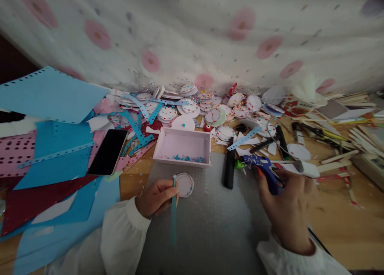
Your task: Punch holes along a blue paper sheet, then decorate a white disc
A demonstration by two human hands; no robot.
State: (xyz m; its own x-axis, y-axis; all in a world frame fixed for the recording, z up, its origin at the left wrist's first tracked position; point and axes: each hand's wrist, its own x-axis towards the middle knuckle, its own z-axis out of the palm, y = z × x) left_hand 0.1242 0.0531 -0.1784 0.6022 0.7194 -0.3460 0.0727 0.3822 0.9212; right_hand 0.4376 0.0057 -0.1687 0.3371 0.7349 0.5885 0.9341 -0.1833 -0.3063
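My left hand (159, 197) is closed in a pinch on a small round white paper disc (185, 185) with beads around its rim. A narrow blue paper strip (173, 223) hangs down from the same fingertips. At the right, my right hand (289, 209) is wrapped round a blue hot glue gun (261, 165), whose green-tipped nozzle points left. The gun's nozzle is beside a black bar (229, 169). Just beyond my left hand stands a shallow white box (182, 143) with small blue beads along its near side.
Beaded paper discs (167, 113) are piled along the back, before a flowered curtain (192, 35). At the left, a phone (108, 151) lies by blue paper sheets (60, 155). Wooden sticks (337, 163) and tools crowd the right. A grey mat (207, 227) covers the middle.
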